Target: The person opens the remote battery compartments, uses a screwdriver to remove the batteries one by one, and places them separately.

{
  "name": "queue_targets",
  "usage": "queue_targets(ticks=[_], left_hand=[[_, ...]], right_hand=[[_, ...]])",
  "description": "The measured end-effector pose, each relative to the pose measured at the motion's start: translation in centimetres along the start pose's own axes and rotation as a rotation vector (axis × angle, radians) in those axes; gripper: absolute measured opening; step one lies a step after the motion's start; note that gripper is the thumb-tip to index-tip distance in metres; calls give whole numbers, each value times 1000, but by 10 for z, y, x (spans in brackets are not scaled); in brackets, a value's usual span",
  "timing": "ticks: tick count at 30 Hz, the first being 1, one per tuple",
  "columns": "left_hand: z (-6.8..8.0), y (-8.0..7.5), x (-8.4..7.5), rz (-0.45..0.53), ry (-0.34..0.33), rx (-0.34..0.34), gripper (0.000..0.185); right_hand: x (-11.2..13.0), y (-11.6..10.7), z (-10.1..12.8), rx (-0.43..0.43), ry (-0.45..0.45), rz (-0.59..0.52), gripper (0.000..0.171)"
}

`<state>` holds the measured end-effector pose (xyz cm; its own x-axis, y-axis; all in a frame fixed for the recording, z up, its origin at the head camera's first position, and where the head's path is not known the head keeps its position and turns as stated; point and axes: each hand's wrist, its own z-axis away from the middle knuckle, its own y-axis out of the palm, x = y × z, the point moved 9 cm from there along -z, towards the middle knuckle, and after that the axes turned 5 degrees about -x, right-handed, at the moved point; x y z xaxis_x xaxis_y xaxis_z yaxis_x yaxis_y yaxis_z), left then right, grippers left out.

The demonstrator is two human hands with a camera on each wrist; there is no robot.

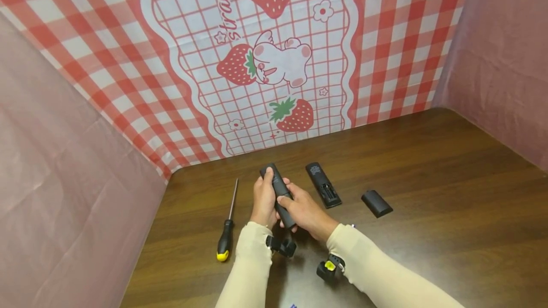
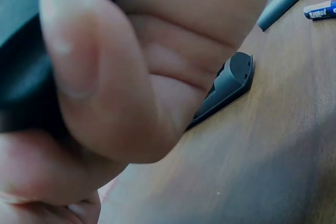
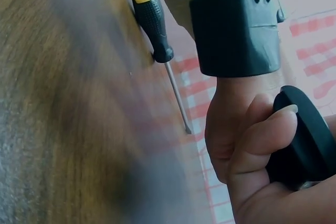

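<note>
Both hands hold a black remote control (image 1: 280, 185), its back side up, above the wooden table. My left hand (image 1: 263, 198) grips its far part, with the thumb lying along the back. Lower down, my right hand (image 1: 307, 209) holds the near part, its thumb pressing on the back. In the right wrist view, fingers curl round the end of the remote control (image 3: 310, 135). Just beyond the right hand lies a second black remote (image 1: 324, 185) with its battery compartment uncovered. A loose black battery cover (image 1: 376, 203) rests farther right.
A screwdriver (image 1: 225, 239) with a black and yellow handle lies left of the left hand. The left wrist view shows a blue and white battery (image 2: 320, 11) near the loose cover. A checked strawberry cloth (image 1: 274, 70) hangs behind the table; pink cloth (image 1: 64, 165) flanks it.
</note>
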<state>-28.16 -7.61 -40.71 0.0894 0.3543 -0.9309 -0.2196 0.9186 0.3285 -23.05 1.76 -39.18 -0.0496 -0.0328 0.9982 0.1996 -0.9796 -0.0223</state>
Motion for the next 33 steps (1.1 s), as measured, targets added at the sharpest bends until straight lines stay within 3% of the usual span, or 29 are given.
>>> queue_targets(ticks=[16,25,33], left_hand=[[-2,-4,7,51,-22,3,37],[1,-2,1,53,25,7,40],[1,-1,1,48,25,8,41]], right_hand=[[-12,1,-2,27,56,-22,39],[-15,-7,-2,-6,65,-18,38],[-13,-5,-1,27,51,-37,39]])
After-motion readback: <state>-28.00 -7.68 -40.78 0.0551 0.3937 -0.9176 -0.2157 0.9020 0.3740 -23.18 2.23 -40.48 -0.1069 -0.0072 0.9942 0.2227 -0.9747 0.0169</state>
